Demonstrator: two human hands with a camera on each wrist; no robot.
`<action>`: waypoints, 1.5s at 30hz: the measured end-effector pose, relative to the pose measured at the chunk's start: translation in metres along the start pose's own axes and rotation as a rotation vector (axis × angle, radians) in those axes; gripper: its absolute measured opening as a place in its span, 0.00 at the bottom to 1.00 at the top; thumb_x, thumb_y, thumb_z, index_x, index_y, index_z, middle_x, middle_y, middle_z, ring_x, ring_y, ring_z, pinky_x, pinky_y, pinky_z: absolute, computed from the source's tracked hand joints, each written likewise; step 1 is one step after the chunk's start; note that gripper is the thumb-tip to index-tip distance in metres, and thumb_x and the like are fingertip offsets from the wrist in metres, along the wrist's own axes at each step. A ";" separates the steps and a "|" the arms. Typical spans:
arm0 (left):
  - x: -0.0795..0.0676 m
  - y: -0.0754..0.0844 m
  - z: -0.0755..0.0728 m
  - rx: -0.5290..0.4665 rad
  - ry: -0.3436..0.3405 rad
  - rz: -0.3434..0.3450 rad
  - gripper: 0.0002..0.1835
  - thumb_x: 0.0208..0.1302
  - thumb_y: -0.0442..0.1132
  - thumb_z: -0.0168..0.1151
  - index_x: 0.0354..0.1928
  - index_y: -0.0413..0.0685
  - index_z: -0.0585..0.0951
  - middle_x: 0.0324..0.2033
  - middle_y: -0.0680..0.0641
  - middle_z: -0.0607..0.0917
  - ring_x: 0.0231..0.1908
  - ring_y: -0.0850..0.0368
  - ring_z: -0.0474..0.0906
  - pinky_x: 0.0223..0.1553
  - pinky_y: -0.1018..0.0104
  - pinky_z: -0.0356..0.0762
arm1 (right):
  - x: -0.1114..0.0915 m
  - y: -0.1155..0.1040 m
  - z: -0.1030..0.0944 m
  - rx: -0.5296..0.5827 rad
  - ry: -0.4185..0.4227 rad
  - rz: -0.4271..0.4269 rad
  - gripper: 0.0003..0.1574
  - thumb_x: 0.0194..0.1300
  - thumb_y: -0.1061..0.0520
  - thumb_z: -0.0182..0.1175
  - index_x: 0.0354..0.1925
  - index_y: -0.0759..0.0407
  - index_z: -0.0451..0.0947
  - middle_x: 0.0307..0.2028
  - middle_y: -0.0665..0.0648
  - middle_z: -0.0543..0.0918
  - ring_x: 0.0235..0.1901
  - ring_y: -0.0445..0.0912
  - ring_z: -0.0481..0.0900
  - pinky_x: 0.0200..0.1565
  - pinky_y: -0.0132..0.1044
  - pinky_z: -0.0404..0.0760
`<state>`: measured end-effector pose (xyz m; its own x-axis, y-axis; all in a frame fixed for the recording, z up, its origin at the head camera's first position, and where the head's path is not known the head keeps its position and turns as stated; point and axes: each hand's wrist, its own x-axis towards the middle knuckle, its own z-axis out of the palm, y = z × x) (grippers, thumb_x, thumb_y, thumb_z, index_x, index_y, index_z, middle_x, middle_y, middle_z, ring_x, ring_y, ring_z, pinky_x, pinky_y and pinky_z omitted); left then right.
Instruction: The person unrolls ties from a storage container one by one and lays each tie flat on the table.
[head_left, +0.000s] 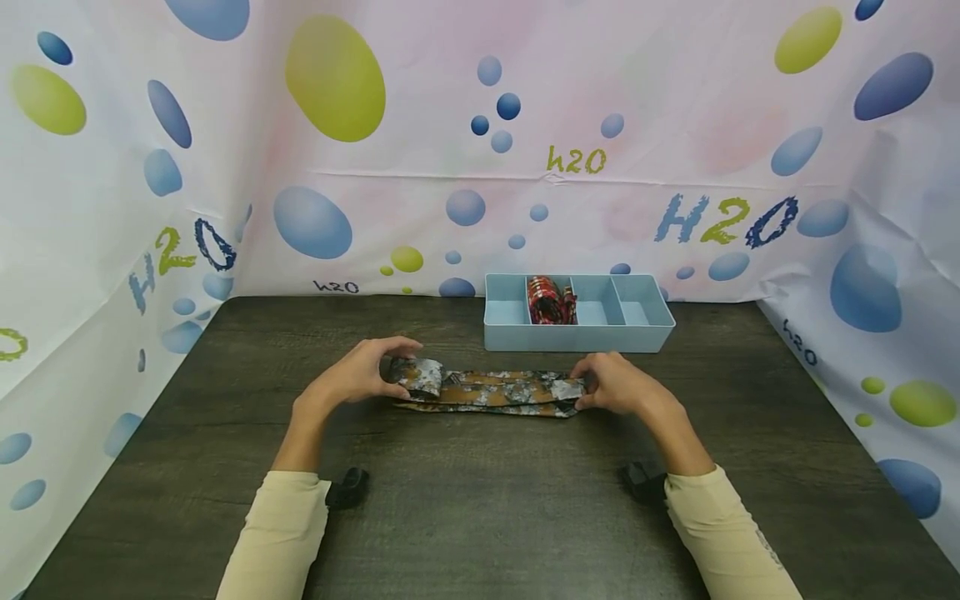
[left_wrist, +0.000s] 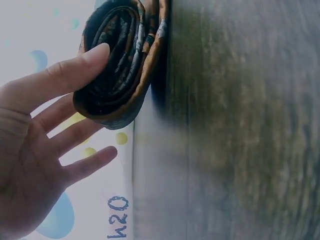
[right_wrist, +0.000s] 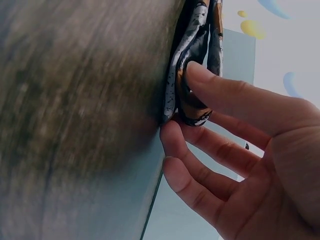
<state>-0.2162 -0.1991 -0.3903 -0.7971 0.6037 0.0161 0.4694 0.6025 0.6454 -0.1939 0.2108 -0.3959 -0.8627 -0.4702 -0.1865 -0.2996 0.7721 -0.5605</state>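
A brown necktie (head_left: 501, 390) with a grey and white floral pattern lies lengthwise on the dark table, its left part wound into a roll. My left hand (head_left: 367, 369) holds that roll (left_wrist: 112, 65) with the thumb against its coiled side and fingers behind; the left wrist view shows several layers in the coil. At the other end, my right hand (head_left: 617, 383) pinches the looped fold (right_wrist: 192, 107) of the necktie between thumb and fingers. The flat layers stretch between both hands.
Behind the necktie stands a light blue divided box (head_left: 577, 339) by the back edge of the wood-grain table (head_left: 480, 500). A rolled red plaid necktie (head_left: 546, 302) sits in one of its compartments. A printed curtain (head_left: 420, 150) surrounds the table at the back and sides.
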 end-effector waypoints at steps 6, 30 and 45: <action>0.001 -0.001 0.002 -0.003 -0.002 0.012 0.37 0.58 0.31 0.78 0.68 0.30 0.73 0.62 0.31 0.80 0.62 0.33 0.77 0.61 0.38 0.75 | 0.000 0.000 0.000 -0.002 -0.008 0.015 0.26 0.62 0.64 0.74 0.56 0.73 0.81 0.42 0.62 0.87 0.35 0.47 0.87 0.38 0.44 0.86; 0.009 0.014 0.015 0.082 -0.014 0.000 0.37 0.58 0.33 0.79 0.69 0.33 0.74 0.64 0.33 0.79 0.59 0.38 0.78 0.60 0.41 0.77 | 0.000 -0.001 0.000 -0.002 -0.002 0.004 0.25 0.62 0.65 0.74 0.55 0.73 0.82 0.42 0.62 0.87 0.34 0.46 0.87 0.36 0.42 0.85; 0.000 0.005 0.003 0.024 0.047 0.020 0.37 0.58 0.22 0.72 0.71 0.34 0.72 0.65 0.32 0.76 0.62 0.34 0.74 0.57 0.37 0.77 | 0.001 -0.001 0.000 -0.003 -0.001 0.002 0.25 0.62 0.64 0.74 0.55 0.73 0.82 0.43 0.63 0.87 0.34 0.46 0.87 0.36 0.42 0.85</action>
<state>-0.2132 -0.1948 -0.3892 -0.8043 0.5907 0.0648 0.4936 0.6034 0.6263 -0.1941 0.2096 -0.3954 -0.8630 -0.4687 -0.1885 -0.2986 0.7743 -0.5580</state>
